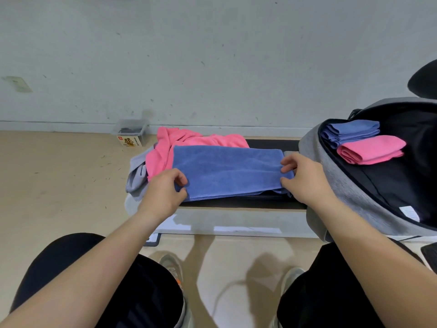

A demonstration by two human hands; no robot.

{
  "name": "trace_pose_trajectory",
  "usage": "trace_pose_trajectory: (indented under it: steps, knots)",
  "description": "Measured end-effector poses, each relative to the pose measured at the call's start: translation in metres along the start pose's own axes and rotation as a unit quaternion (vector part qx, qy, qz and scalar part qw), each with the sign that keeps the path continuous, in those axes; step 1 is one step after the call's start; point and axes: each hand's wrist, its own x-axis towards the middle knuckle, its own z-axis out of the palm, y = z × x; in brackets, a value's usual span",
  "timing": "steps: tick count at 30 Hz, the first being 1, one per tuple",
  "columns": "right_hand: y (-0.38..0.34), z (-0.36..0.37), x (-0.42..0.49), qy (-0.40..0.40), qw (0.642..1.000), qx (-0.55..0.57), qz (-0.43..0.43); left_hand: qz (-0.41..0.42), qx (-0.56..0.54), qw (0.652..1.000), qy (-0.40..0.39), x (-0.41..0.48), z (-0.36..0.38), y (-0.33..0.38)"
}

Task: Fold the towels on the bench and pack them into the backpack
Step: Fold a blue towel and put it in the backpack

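At the left end of the bench (pixel 272 144) a crumpled grey towel (pixel 137 176) hangs over the edge; beside it lies an unfolded pink towel (pixel 189 140), partly under the work piece. The left hand (pixel 163 192) pinches the left end of the blue towel (pixel 227 171) between thumb and curled fingers. The blue towel lies flat along the bench as a long folded band. The right hand (pixel 302 181) pinches its right end in the same way.

Handling, as judged: terry cloth, light, soft and limp, not slippery and not fragile; it sags wherever unsupported. Take hold at the short ends, gripping all layers together, so the fold does not slide open.

At the right, the grey backpack (pixel 331 166) stands open; a folded blue towel (pixel 350 131) and a folded pink towel (pixel 371 149) lie inside, touching.
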Motion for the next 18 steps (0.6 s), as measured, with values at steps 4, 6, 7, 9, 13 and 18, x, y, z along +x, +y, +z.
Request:
trace_pose_trajectory:
  steps: [4,6,7,9,13,18]
  knots:
    - [0.004,-0.001,-0.001,-0.024,0.998,-0.054,-0.010,-0.020,0.024,0.999,0.006,0.000,0.002,-0.001]
    - [0.003,0.003,-0.002,-0.042,0.990,-0.135,-0.017,-0.056,0.062,0.996,0.020,-0.001,0.003,0.000]
    - [0.002,0.004,-0.003,-0.038,0.985,-0.168,-0.024,-0.075,0.087,0.993,0.025,-0.002,0.002,0.002]
    - [0.000,0.006,-0.004,-0.026,0.975,-0.216,-0.037,-0.097,0.137,0.986,0.024,-0.003,0.000,0.005]
    - [-0.010,0.011,0.000,-0.023,0.949,-0.307,-0.071,-0.101,0.167,0.981,0.013,-0.004,-0.002,0.012]
    - [-0.063,0.036,0.024,-0.034,0.968,-0.194,-0.158,-0.164,0.072,0.984,0.004,0.003,0.006,0.012]
